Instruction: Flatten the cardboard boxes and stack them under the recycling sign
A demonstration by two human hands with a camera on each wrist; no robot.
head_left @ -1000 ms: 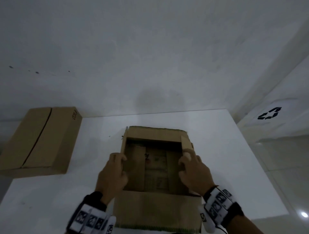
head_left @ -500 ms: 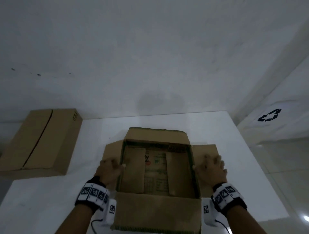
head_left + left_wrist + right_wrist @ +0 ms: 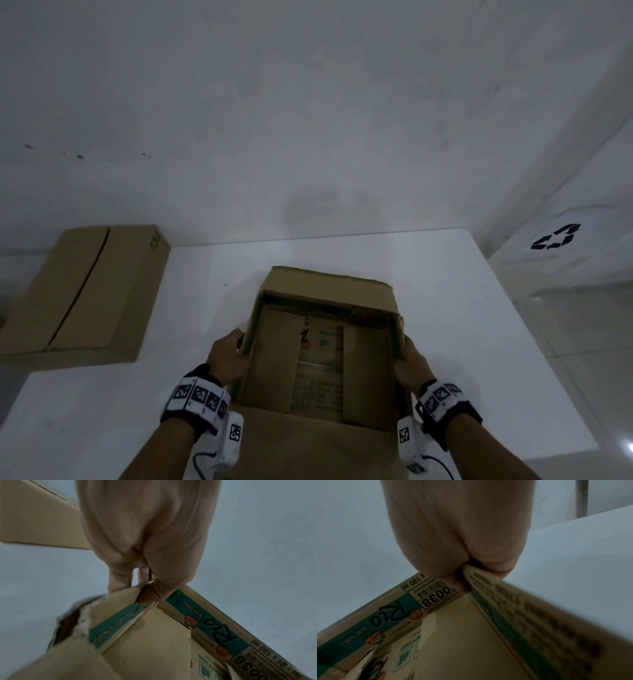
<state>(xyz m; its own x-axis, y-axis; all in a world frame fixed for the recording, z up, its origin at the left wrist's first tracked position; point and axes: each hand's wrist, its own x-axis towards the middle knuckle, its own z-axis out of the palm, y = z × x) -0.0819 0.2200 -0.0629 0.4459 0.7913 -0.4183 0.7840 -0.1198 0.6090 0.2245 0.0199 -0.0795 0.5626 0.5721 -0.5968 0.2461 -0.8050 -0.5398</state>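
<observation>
Your left hand (image 3: pixel 227 356) and right hand (image 3: pixel 411 365) each pinch the open box (image 3: pixel 322 363) by 1 side flap; uneven pull risks tearing.

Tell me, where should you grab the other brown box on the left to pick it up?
Probably by its two long sides, one hand each. The closed box lies flat and hangs over the table edge at the far left, so coming from its near right side, then sliding a hand under the overhang, looks easiest.

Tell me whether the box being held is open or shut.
Open. The held box has its top flaps spread, showing its inside; left hand and right hand grip its sides.
</observation>
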